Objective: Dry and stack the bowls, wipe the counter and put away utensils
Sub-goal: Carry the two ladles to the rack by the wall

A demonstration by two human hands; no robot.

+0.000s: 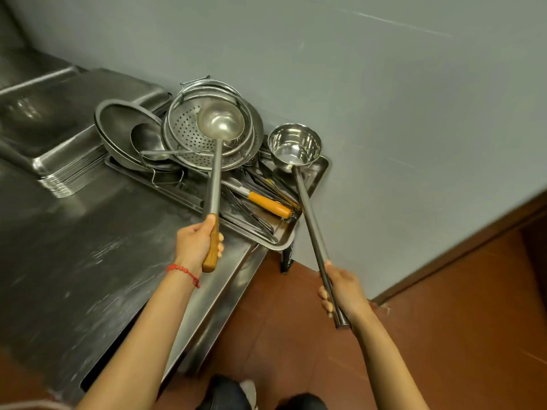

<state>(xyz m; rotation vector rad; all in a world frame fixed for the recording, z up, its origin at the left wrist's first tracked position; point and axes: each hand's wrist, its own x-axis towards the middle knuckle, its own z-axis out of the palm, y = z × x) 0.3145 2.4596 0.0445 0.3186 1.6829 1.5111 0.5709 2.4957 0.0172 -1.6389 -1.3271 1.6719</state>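
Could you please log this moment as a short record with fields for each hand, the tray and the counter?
left hand: grips the wooden-handled ladle, its bowl over the colander
right hand: grips the long-handled dipper, its cup above the tray's far corner
tray: holds loose utensils, one with an orange handle
counter: steel, stacked pans at back

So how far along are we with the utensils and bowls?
Looks done: colander and pans stacked against the wall, counter bare. In hand: left hand grips a wooden-handled ladle, right hand a deep ladle, both over the utensil tray. Left: setting both down.
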